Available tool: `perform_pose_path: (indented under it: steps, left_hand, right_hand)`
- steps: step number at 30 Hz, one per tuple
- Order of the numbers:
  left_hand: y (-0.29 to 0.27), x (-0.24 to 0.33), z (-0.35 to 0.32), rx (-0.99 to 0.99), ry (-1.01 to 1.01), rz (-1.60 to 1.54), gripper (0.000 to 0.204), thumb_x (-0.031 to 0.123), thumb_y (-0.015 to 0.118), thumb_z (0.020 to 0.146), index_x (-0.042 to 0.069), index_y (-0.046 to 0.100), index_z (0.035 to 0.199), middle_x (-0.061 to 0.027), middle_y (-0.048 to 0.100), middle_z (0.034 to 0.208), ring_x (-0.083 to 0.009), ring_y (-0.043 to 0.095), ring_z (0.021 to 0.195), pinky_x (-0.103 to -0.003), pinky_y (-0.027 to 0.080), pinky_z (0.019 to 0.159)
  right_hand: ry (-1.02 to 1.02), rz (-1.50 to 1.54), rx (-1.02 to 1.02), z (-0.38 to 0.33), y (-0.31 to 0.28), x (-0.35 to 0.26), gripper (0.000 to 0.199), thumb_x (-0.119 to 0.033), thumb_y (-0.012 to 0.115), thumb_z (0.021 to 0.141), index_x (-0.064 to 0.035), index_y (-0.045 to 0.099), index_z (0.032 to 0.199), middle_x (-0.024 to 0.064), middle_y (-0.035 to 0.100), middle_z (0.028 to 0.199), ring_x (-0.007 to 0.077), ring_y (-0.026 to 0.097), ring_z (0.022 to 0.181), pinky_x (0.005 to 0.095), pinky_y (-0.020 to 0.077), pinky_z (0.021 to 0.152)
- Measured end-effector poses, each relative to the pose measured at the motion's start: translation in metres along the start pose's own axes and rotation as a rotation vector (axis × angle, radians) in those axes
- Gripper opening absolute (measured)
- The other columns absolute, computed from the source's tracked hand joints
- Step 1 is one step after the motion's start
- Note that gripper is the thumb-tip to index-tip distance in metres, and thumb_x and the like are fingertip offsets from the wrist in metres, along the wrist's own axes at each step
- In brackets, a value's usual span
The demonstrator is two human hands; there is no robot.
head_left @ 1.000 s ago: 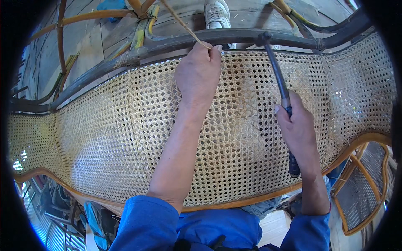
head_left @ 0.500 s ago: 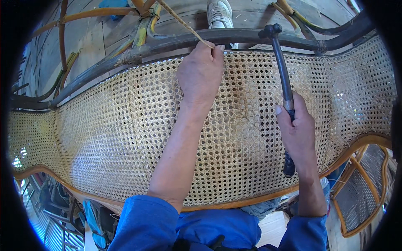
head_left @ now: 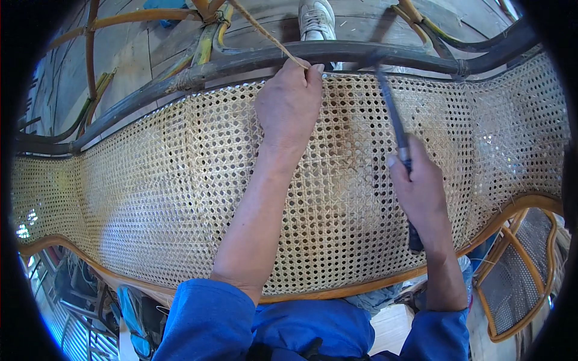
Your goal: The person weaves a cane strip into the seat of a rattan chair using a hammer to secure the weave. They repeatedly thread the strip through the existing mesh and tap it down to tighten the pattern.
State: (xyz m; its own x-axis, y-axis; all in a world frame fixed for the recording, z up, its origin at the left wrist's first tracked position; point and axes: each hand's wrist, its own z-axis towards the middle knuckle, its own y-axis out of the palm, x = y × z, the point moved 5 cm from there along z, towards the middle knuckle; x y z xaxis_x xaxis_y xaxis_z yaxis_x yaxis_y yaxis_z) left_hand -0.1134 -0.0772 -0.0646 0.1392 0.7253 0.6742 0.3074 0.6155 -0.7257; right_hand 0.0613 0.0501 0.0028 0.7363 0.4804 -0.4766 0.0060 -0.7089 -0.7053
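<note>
A large panel of woven cane webbing [head_left: 343,204] stretches across in front of me, on a rattan frame with a dark far rail [head_left: 250,72]. My left hand [head_left: 289,111] is closed at the panel's far edge, pinching a thin tan cane strip [head_left: 263,32] whose free length runs up and leftward over the rail. Wrapped round a dark-handled hammer [head_left: 395,120], my right hand [head_left: 421,192] is above the webbing, to the right. The hammer's head is smeared by motion near the far rail.
Curved rattan poles [head_left: 138,20] rise beyond the rail at the far left. A white shoe [head_left: 317,21] rests on the plank floor there. The near edge has a lighter brown rail [head_left: 337,293]. Another woven rattan piece [head_left: 518,277] stands at the near right.
My right hand and the hammer have swung slightly left, with the hammer's head now blurred. My left hand stays in place; the strip's free length has shifted a little.
</note>
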Motion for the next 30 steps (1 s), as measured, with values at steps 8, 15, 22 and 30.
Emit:
perform_pose_path:
  steps: [8,15,22,30]
  left_hand:
    - [-0.002,0.002,-0.002,0.015,0.018,0.019,0.028,0.033,0.063,0.088,0.005,0.066,0.094,-0.0127,0.066,0.071,-0.0293,0.065,0.068,-0.038,0.049,0.065]
    - [0.0,0.0,-0.001,-0.011,0.002,-0.008,0.029,0.034,0.064,0.087,0.005,0.067,0.093,-0.013,0.066,0.072,-0.0294,0.065,0.069,-0.038,0.049,0.066]
    - [0.0,0.0,-0.001,-0.014,0.005,-0.001,0.029,0.033,0.064,0.086,0.005,0.067,0.093,-0.0124,0.066,0.072,-0.0281,0.065,0.068,-0.037,0.049,0.066]
    - [-0.001,0.001,-0.001,-0.019,-0.007,-0.03,0.029,0.033,0.064,0.087,0.005,0.068,0.093,-0.0114,0.066,0.071,-0.0265,0.065,0.067,-0.036,0.049,0.065]
  right_hand:
    - [-0.033,0.289,0.131,-0.005,-0.018,0.002,0.024,-0.018,0.057,0.091,-0.0023,0.052,0.108,0.0098,0.056,0.074,0.0168,0.054,0.056,0.0328,0.0445,0.054]
    - [0.13,-0.077,0.033,0.009,-0.024,0.006,0.03,-0.014,0.061,0.087,-0.0018,0.05,0.112,0.0117,0.058,0.076,0.0209,0.06,0.062,0.0346,0.0478,0.059]
    - [0.092,0.07,0.036,0.01,-0.019,0.009,0.03,-0.017,0.059,0.089,-0.0008,0.05,0.112,0.0141,0.058,0.074,0.0265,0.063,0.065,0.0388,0.0479,0.06]
    - [0.12,-0.156,-0.015,0.016,-0.011,0.012,0.022,-0.019,0.056,0.092,0.0002,0.05,0.101,0.0122,0.056,0.069,0.0198,0.058,0.059,0.036,0.0456,0.056]
